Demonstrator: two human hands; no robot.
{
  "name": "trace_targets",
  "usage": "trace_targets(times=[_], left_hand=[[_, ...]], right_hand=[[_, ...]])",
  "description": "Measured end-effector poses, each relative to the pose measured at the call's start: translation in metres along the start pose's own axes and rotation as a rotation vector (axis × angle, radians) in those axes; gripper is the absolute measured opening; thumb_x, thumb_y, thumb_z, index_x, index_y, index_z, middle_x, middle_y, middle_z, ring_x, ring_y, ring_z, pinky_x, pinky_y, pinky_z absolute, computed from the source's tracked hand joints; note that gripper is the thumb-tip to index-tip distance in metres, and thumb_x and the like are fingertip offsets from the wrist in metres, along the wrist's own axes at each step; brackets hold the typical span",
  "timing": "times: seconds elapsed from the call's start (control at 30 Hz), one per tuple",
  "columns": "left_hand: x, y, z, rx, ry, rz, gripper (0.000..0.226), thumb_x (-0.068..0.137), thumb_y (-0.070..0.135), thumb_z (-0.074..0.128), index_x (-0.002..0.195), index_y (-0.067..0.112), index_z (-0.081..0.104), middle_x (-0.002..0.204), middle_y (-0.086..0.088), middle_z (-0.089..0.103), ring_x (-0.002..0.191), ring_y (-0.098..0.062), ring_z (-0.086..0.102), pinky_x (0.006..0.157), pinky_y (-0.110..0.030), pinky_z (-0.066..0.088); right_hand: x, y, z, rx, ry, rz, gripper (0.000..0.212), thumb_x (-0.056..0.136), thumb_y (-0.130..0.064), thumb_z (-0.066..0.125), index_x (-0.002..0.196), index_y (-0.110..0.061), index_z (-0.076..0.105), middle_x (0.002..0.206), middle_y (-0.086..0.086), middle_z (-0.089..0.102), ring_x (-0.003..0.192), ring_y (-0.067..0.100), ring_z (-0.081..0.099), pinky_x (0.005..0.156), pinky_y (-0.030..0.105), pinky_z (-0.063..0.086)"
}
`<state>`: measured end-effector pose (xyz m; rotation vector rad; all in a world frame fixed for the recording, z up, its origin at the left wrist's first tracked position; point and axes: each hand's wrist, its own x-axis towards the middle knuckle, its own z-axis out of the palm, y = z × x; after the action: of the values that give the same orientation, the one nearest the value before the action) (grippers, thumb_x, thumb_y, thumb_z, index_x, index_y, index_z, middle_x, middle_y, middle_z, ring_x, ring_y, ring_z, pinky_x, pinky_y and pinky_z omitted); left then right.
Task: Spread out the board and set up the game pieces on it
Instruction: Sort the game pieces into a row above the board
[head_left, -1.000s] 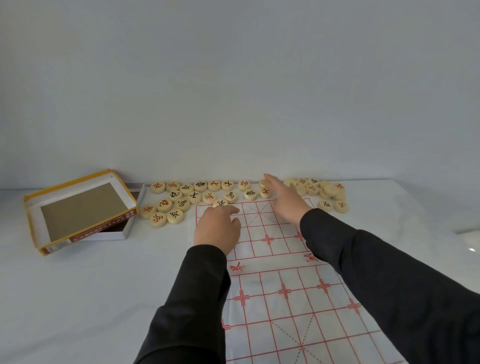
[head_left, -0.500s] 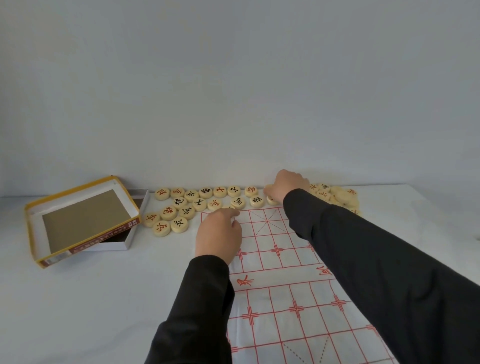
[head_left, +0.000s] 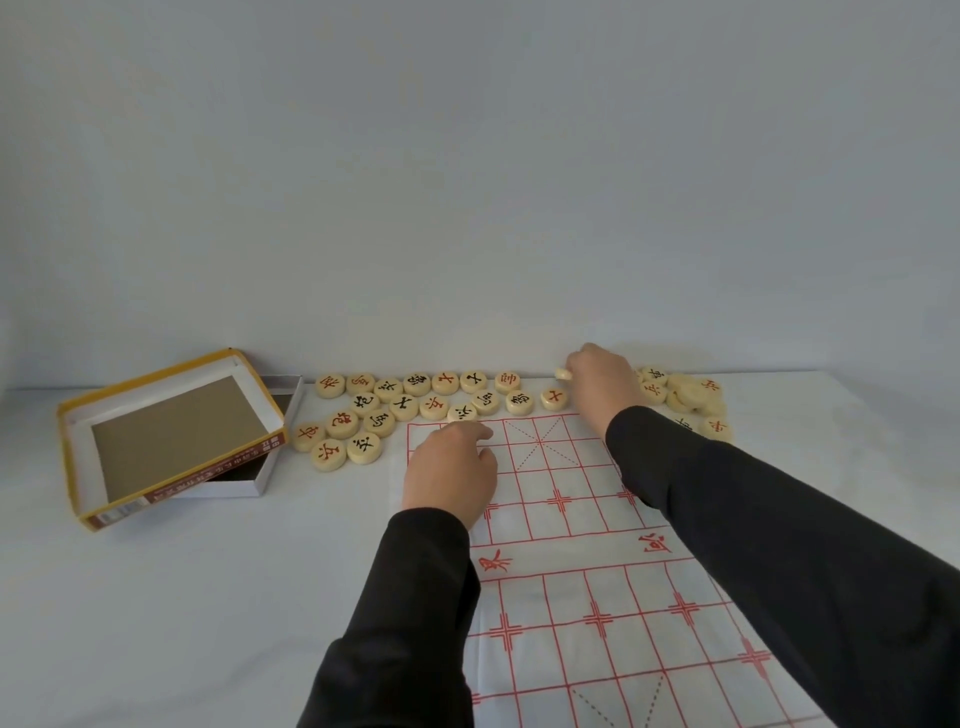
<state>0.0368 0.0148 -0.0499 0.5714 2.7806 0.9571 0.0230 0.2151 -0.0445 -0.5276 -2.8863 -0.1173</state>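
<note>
Head view: right hand (head_left: 602, 382) pinches one cream round wooden game piece (head_left: 563, 373) just past the far edge of the white, red-gridded paper board (head_left: 571, 551), likely picking it for placement. Left hand (head_left: 451, 470) rests loosely curled on the board's far-left corner, grasping nothing, probably pinning the sheet flat.

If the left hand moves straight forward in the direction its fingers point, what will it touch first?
Probably the black-marked piece at the far edge of the board, just beyond the left hand; the gap is hard to judge.
</note>
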Motion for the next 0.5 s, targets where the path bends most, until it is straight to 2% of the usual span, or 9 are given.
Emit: trace_targets(times=[0.07, 0.13, 0.2, 0.27, 0.33, 0.37, 0.4, 0.47, 0.5], left_hand=[[0.000, 0.001, -0.001, 0.003, 0.003, 0.007, 0.036, 0.096, 0.020, 0.043, 0.131, 0.026, 0.051, 0.137, 0.004, 0.050, 0.122, -0.013, 0.048, 0.098, -0.024, 0.040], [0.000, 0.000, 0.000, 0.003, -0.003, 0.005, 0.036, 0.096, 0.020, 0.043, 0.130, 0.025, 0.051, 0.136, 0.003, 0.051, 0.121, -0.013, 0.049, 0.098, -0.024, 0.040], [0.000, 0.000, 0.000, 0.009, -0.010, 0.001, 0.035, 0.095, 0.020, 0.043, 0.129, 0.026, 0.052, 0.135, 0.003, 0.052, 0.120, -0.013, 0.049, 0.097, -0.023, 0.040], [0.000, -0.001, 0.002, 0.016, -0.014, -0.003, 0.036, 0.095, 0.021, 0.042, 0.129, 0.026, 0.052, 0.134, 0.003, 0.052, 0.119, -0.014, 0.049, 0.096, -0.023, 0.041], [-0.001, 0.000, 0.003, 0.026, -0.021, -0.011, 0.037, 0.096, 0.021, 0.041, 0.130, 0.026, 0.051, 0.134, 0.002, 0.052, 0.118, -0.014, 0.050, 0.095, -0.023, 0.041], [-0.001, 0.000, 0.003, 0.031, -0.024, -0.011, 0.037, 0.096, 0.021, 0.041, 0.131, 0.027, 0.050, 0.135, 0.001, 0.052, 0.118, -0.015, 0.050, 0.095, -0.023, 0.041], [-0.001, 0.002, 0.004, 0.037, -0.030, -0.007, 0.038, 0.096, 0.021, 0.041, 0.132, 0.027, 0.050, 0.135, 0.001, 0.051, 0.119, -0.015, 0.050, 0.095, -0.023, 0.041], [-0.002, 0.007, 0.005, 0.051, -0.048, 0.015, 0.038, 0.096, 0.022, 0.040, 0.133, 0.027, 0.049, 0.136, 0.001, 0.051, 0.120, -0.015, 0.049, 0.097, -0.024, 0.040], [-0.003, 0.009, 0.005, 0.058, -0.059, 0.026, 0.038, 0.097, 0.022, 0.040, 0.133, 0.027, 0.049, 0.136, 0.002, 0.050, 0.121, -0.015, 0.048, 0.098, -0.025, 0.040]], right_hand=[[0.001, 0.002, 0.003, 0.072, -0.078, 0.036, 0.022, 0.092, -0.002, 0.045, 0.099, -0.004, 0.066, 0.100, 0.011, 0.063, 0.092, 0.027, 0.061, 0.077, 0.030, 0.045], [-0.001, 0.004, 0.005, 0.226, -0.052, 0.060, 0.028, 0.092, -0.003, 0.048, 0.112, -0.007, 0.068, 0.114, 0.010, 0.064, 0.105, 0.026, 0.060, 0.092, 0.030, 0.045], [-0.004, 0.003, 0.003, 0.442, -0.055, 0.072, 0.035, 0.090, 0.003, 0.048, 0.119, -0.008, 0.064, 0.120, 0.009, 0.063, 0.110, 0.023, 0.058, 0.097, 0.030, 0.045], [-0.006, 0.000, -0.004, 0.720, -0.158, 0.088, 0.048, 0.085, 0.015, 0.042, 0.126, -0.007, 0.058, 0.123, 0.008, 0.062, 0.115, 0.019, 0.057, 0.091, 0.022, 0.047], [-0.008, 0.000, -0.013, 0.901, -0.236, 0.095, 0.060, 0.080, 0.024, 0.035, 0.130, -0.006, 0.054, 0.127, 0.007, 0.059, 0.121, 0.015, 0.054, 0.071, 0.008, 0.045], [-0.008, 0.003, -0.017, 0.930, -0.215, 0.103, 0.063, 0.079, 0.025, 0.032, 0.130, -0.005, 0.053, 0.127, 0.006, 0.059, 0.121, 0.014, 0.053, 0.062, 0.004, 0.043], [-0.009, 0.007, -0.021, 0.923, -0.163, 0.131, 0.062, 0.079, 0.024, 0.032, 0.129, -0.005, 0.054, 0.126, 0.005, 0.059, 0.120, 0.014, 0.054, 0.061, 0.002, 0.042], [-0.013, 0.022, -0.025, 0.851, -0.018, 0.227, 0.054, 0.082, 0.020, 0.039, 0.127, -0.005, 0.056, 0.125, 0.004, 0.060, 0.117, 0.014, 0.055, 0.080, 0.007, 0.044], [-0.015, 0.031, -0.025, 0.805, 0.038, 0.279, 0.050, 0.084, 0.016, 0.042, 0.126, -0.006, 0.057, 0.125, 0.005, 0.061, 0.117, 0.016, 0.056, 0.092, 0.017, 0.044]])
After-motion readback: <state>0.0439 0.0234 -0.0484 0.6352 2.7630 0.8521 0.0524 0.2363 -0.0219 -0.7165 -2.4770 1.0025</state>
